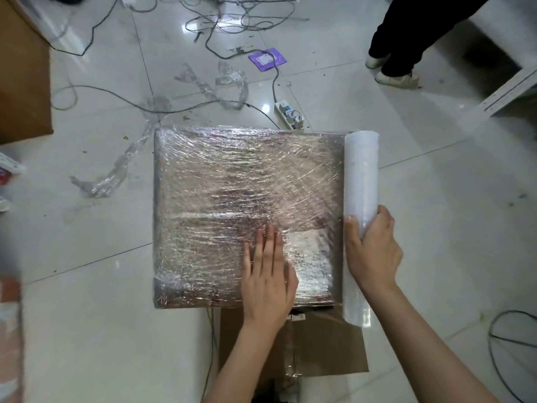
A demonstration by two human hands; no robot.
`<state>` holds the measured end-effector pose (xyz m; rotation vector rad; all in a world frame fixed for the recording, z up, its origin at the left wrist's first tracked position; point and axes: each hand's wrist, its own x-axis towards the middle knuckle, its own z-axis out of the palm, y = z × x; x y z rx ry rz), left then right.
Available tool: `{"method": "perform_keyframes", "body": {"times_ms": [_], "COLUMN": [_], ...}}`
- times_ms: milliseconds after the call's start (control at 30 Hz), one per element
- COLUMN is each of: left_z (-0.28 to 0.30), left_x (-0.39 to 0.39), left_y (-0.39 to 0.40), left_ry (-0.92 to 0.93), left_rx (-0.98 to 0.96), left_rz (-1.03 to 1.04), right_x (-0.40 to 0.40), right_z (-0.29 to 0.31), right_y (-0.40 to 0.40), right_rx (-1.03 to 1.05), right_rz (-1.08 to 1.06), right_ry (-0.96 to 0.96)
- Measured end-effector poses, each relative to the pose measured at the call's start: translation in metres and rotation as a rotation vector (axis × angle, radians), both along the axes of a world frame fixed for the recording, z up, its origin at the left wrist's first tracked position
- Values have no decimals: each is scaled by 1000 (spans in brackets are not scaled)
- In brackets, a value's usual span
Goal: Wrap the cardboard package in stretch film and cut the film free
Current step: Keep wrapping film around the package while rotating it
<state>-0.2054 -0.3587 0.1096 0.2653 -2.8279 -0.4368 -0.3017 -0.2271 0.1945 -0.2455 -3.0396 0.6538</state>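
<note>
The cardboard package (220, 199) lies flat on the tiled floor, its top covered in wrinkled, shiny stretch film. A white roll of stretch film (360, 175) lies along the package's right edge, its film still joined to the wrap. My right hand (374, 251) grips the near part of the roll, thumb on the package side. My left hand (268, 274) presses flat on the package's near right area, fingers straight and together. A pale label shows through the film between my two hands.
Torn film scraps (110, 175) and tangled cables (220, 24) litter the floor beyond and left of the package. A power strip (289, 116) sits just behind it. A flat cardboard piece (319, 344) lies underneath near me. Another person's legs (398, 59) stand at the far right.
</note>
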Motion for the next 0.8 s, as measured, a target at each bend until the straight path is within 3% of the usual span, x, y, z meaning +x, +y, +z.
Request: {"method": "perform_keyframes", "body": {"times_ms": [300,500,800], "left_z": [-12,-15,-17], "left_x": [-9,-3,4], "left_y": [3,5,8], "left_ry": [-37,-3,-43], "left_rx": [-47,-50,-52], "left_rz": [39,28,46], "right_x": [-8,-7,-5], "right_z": [1,3,0], "right_y": [13,19,14], "right_rx": [-24,99,-119], "right_rz": [90,27,-49], "right_ry": [-6,70,-45]}}
